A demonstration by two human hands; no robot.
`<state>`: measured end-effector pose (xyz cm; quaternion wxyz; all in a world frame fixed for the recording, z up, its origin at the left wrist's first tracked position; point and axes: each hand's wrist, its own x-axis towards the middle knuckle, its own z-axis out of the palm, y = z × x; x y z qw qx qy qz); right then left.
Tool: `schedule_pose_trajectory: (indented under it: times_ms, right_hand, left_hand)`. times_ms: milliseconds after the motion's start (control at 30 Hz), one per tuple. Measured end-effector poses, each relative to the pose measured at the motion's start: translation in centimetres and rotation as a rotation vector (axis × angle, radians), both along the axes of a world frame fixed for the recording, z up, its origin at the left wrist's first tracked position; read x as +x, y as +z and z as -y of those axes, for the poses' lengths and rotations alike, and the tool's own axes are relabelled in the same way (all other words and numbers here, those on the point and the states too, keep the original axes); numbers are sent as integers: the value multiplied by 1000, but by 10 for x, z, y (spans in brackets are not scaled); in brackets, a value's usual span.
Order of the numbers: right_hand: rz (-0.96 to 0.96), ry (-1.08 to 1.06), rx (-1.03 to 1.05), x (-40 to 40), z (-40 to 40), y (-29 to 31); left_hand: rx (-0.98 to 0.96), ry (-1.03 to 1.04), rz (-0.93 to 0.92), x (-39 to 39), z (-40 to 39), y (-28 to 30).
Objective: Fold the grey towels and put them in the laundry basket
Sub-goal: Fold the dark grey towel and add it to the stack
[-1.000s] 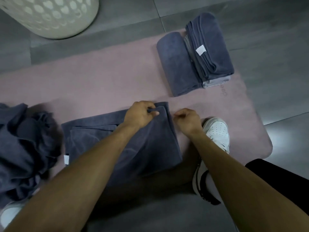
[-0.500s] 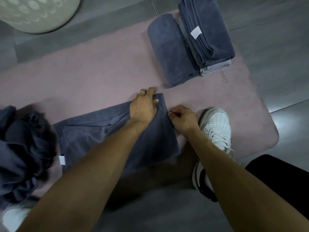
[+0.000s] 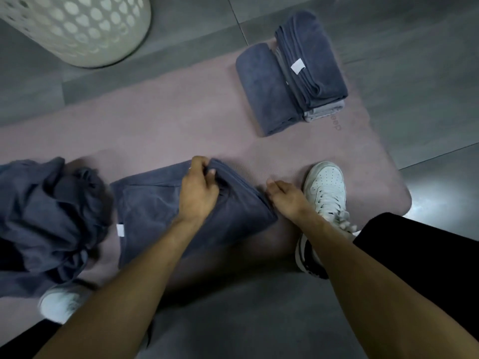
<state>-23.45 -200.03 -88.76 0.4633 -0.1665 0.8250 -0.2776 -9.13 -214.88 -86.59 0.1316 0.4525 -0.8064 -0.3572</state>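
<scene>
At frame centre, the soft, limp grey towel (image 3: 155,211) was pinched at its far right corner by the left hand (image 3: 198,189), its right edge seemingly gripped by the right hand (image 3: 286,196).

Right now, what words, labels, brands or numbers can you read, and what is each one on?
"deep", as far as it can be made out: faint embossed lettering on the pink mat, seen turned round, beside the stack of folded grey towels.
White tag on the top folded towel: blank or too small to read.
White tag on the towel being folded: no legible text.
</scene>
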Motion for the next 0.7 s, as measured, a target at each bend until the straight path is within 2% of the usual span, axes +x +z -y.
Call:
schedule_pose_trajectory:
  times_ms: [100, 267, 500, 600, 700]
  right_hand:
    - [17, 74, -18, 19, -13, 20]
    - [0, 62, -88, 51, -25, 33]
    - [-86, 85, 9, 75, -33, 27]
    - [14, -5, 78, 76, -28, 34]
    - [139, -240, 9, 68, -20, 56]
  left_hand:
    - [27, 103, -30, 35, -13, 7]
    - [49, 225, -112, 60, -23, 16]
    - [120, 432, -196, 78, -25, 31]
    - [109, 408, -177, 86, -25, 31]
    - [65, 333, -146, 94, -22, 42]
